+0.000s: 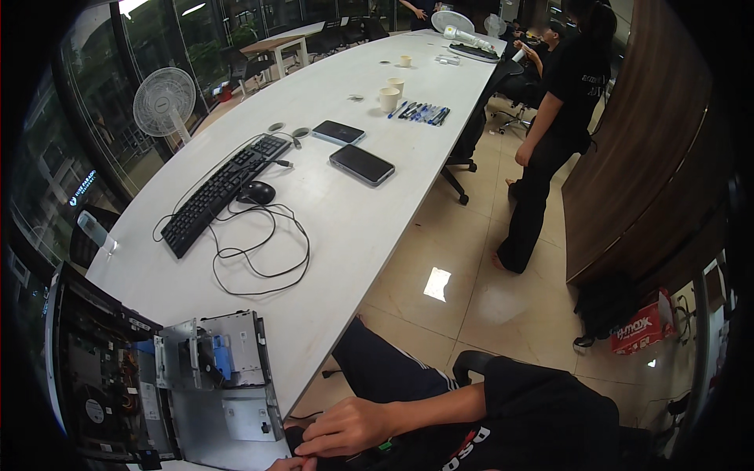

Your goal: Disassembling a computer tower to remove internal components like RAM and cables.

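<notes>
At the lower edge, my right hand [349, 428] is closed, its fingers bent down and pressed together. Its fingertips meet my left hand [292, 465], of which only some curled fingers show above the picture's edge. Whatever lies between the fingers is too hidden to name. A dark rounded thing [294, 439] sits right beside the right fingertips. Left of both hands is an opened computer case [208, 416], with a metal drive cage [239, 345] bearing a blue latch [222, 357]. The case's dark side holds a fan [96, 410] and several coloured wires.
On the long white table [353, 235] lie a black keyboard [224, 188], a mouse [257, 192] with looped cable, two phones [362, 164], paper cups [389, 98] and several pens [420, 113]. A person [550, 141] stands right of the table. A white fan [165, 102] stands left.
</notes>
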Available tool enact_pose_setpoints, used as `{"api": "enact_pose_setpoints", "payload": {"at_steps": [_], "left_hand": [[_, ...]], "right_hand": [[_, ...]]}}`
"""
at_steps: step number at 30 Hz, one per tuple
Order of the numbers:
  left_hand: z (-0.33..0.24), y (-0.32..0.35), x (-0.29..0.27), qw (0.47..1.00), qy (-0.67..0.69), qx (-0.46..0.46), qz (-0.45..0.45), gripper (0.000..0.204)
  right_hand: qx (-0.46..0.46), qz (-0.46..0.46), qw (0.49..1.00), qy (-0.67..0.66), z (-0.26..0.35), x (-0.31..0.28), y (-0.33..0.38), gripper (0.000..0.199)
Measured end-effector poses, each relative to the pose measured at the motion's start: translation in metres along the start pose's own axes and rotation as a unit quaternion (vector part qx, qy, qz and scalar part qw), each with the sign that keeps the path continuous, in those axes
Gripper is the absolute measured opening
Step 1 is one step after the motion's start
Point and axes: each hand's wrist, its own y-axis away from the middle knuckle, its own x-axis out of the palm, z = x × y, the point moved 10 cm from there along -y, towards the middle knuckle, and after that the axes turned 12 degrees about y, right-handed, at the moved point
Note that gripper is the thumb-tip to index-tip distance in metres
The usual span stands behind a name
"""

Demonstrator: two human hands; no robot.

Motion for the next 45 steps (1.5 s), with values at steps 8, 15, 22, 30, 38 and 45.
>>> {"api": "enact_pose_setpoints", "payload": {"at_steps": [8, 15, 22, 30, 38, 45], "left_hand": [[0.001, 0.000, -0.004, 1.000, 0.014, -0.020, 0.002, 0.014], [-0.007, -0.004, -0.004, 0.999, 0.007, 0.039, 0.006, 0.011], [-0.021, -0.009, -0.002, 0.996, 0.043, 0.076, 0.009, 0.013], [-0.020, -0.004, -0.014, 0.996, 0.066, 0.063, -0.002, 0.013], [0.023, 0.016, -0.052, 0.981, 0.170, 0.015, -0.090, 0.011], [0.041, 0.029, -0.075, 0.976, 0.182, -0.055, -0.106, 0.017]], "right_hand": [[0.054, -0.025, 0.997, 0.043, -0.025, -0.028, -0.003, 0.030], [0.096, -0.032, 0.995, 0.024, -0.038, -0.027, -0.002, 0.032], [0.127, -0.007, 0.990, -0.053, -0.031, -0.009, -0.002, 0.038], [0.138, 0.023, 0.989, -0.043, -0.038, 0.003, 0.000, 0.035], [0.194, 0.096, 0.976, -0.021, -0.037, 0.004, -0.017, 0.018], [0.107, 0.204, 0.949, -0.214, 0.003, 0.038, -0.062, 0.027]]}}
